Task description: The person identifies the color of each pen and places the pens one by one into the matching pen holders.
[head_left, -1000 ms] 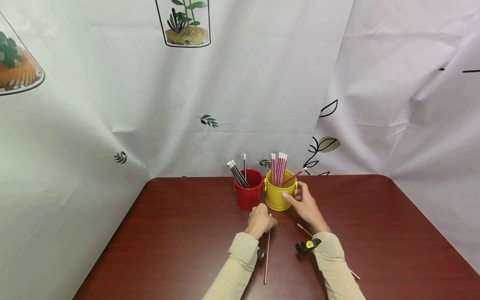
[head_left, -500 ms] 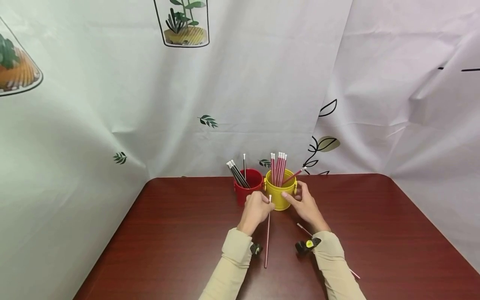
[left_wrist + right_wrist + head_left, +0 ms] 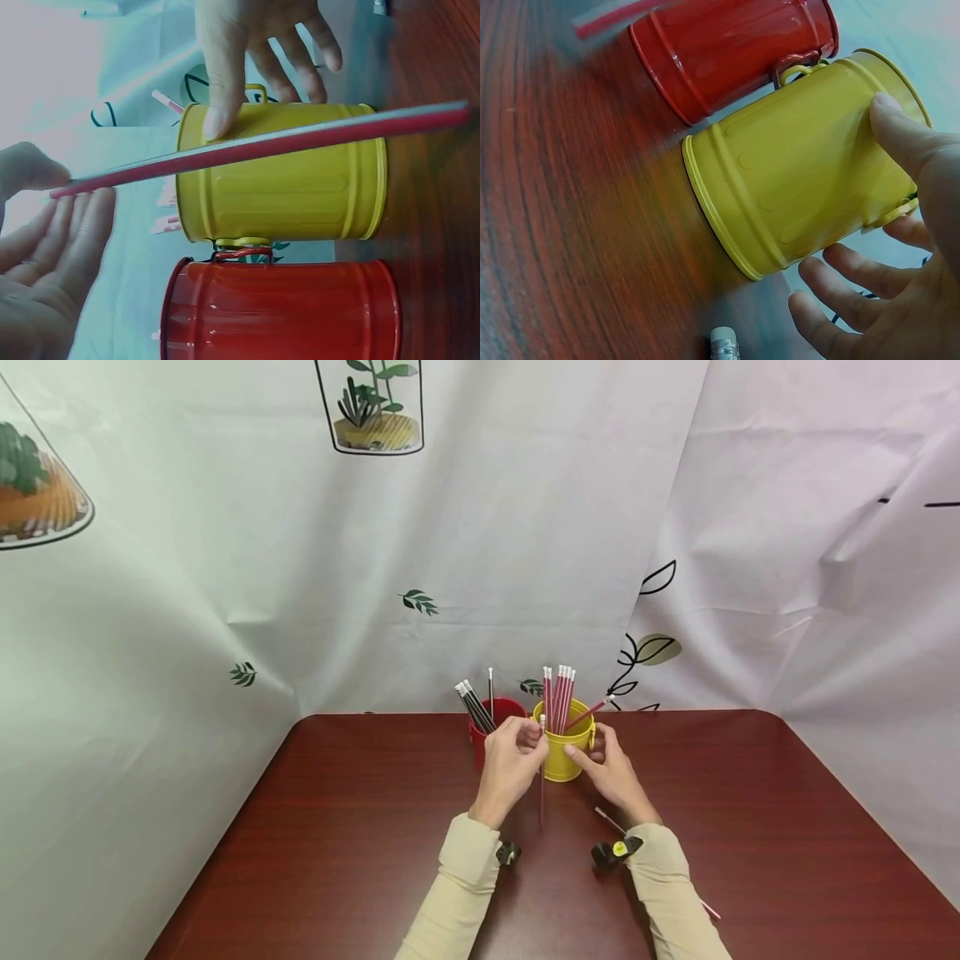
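Note:
My left hand (image 3: 507,770) pinches a red pencil (image 3: 262,148) near its eraser end, between thumb and fingertips. In the head view the pencil hangs nearly upright in front of the yellow bucket (image 3: 561,766). My right hand (image 3: 619,783) holds that bucket at its right side, thumb on the front just below the rim, fingers by the side handle (image 3: 894,214). Several red pencils (image 3: 558,700) stand in the yellow bucket, eraser ends up, one leaning far right. Beside it stands a red bucket (image 3: 285,311), partly hidden by my left hand in the head view.
Several black pencils (image 3: 476,707) lean in the red bucket. Another pencil (image 3: 610,819) lies on the brown table (image 3: 360,843) under my right forearm, its eraser end (image 3: 724,339) showing close to the yellow bucket. A printed white cloth (image 3: 510,527) hangs behind the table.
My left hand has lifted the red pencil from the table and moved up toward the buckets, tilting it from flat to nearly upright. My right hand has stayed on the yellow bucket.

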Demonstrator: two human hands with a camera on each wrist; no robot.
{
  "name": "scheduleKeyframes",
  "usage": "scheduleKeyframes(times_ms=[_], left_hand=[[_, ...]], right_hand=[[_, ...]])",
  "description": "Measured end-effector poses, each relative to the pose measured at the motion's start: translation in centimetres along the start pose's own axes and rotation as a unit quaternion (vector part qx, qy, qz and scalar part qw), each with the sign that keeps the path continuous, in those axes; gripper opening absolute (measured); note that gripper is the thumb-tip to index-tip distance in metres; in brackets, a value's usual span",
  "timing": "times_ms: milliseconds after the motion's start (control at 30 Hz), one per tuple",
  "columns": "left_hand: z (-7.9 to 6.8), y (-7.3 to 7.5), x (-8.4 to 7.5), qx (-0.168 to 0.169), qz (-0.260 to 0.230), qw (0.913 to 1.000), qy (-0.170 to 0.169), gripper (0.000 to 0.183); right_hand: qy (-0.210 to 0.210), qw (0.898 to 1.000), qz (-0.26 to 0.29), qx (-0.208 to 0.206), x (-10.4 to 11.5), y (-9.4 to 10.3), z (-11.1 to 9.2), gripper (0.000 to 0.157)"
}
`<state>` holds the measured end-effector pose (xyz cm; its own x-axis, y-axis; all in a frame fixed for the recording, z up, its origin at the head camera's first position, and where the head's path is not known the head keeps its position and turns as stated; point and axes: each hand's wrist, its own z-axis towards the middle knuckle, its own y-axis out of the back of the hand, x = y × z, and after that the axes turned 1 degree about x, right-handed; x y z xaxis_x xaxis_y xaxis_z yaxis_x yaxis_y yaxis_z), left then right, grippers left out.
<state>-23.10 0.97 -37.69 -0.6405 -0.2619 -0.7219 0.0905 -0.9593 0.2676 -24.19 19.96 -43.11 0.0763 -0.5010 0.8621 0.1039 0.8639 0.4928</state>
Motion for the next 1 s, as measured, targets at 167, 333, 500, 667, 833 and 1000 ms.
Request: scheduleKeyframes(times_ms=[167,333,500,667,833,1000], left_hand=[[-0.14,-0.14,0.24,-0.008,-0.020,0.9993,-0.031,0.009],[-0.18,-0.17,0.42,-0.011,-0.019,0.9990,-0.040,0.009],[-0.31,-0.29,0.75,-0.010,-0.016,0.9988,-0.045,0.010],[-0.27,-0.52,0.93,-0.009,-0.013,0.9983,-0.056,0.010],[-0.09,-0.61,0.85,-0.011,-0.010,0.9976,-0.067,0.011],[0.13,-0.49,0.69,-0.013,-0.005,0.9976,-0.068,0.011]], right_hand=[[-0.001,1.000,0.004,0.001,-0.04,0.01,0.07,0.073],[0.001,1.000,0.010,0.000,0.00,0.00,0.13,0.074],[0.005,1.000,0.006,-0.002,-0.09,-0.05,0.15,0.073],[0.003,1.000,0.012,-0.002,-0.22,-0.03,0.22,0.073],[0.003,1.000,0.012,0.002,-0.18,0.04,0.20,0.074],[0.004,1.000,0.015,0.004,-0.07,0.00,0.18,0.074]])
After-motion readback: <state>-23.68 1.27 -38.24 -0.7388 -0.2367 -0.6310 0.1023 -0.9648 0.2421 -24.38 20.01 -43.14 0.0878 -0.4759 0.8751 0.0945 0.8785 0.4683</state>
